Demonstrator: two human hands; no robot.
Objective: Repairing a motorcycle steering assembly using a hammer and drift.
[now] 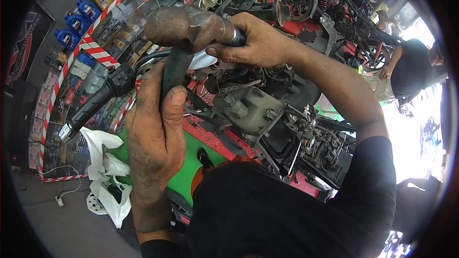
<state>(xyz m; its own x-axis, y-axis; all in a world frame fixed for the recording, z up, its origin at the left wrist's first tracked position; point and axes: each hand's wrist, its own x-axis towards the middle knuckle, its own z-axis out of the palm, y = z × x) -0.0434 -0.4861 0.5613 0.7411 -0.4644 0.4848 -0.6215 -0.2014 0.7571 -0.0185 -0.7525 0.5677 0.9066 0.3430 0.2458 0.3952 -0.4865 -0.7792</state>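
My left hand (155, 134) is wrapped round the dark green handle (174, 71) of a hammer with a worn, rust-brown head (174, 26). My right hand (256, 43), its fingers curled and thumb out, grips a dark cylindrical part (237, 38) with a silvery end, right by the hammer's striking face; whether they touch is hard to tell. Behind the hammer, a white piece (203, 59) is partly hidden. Left of my hands is a black handlebar grip (91, 105) with a switch block (119, 81).
A stripped motorcycle (248, 105) with loose dark panels lies beneath my arms. At left are a glass display counter (100, 81) with striped tape, oil bottles (86, 12) and white fairings (110, 186). A person (409, 67) is at right near a wheel (375, 59).
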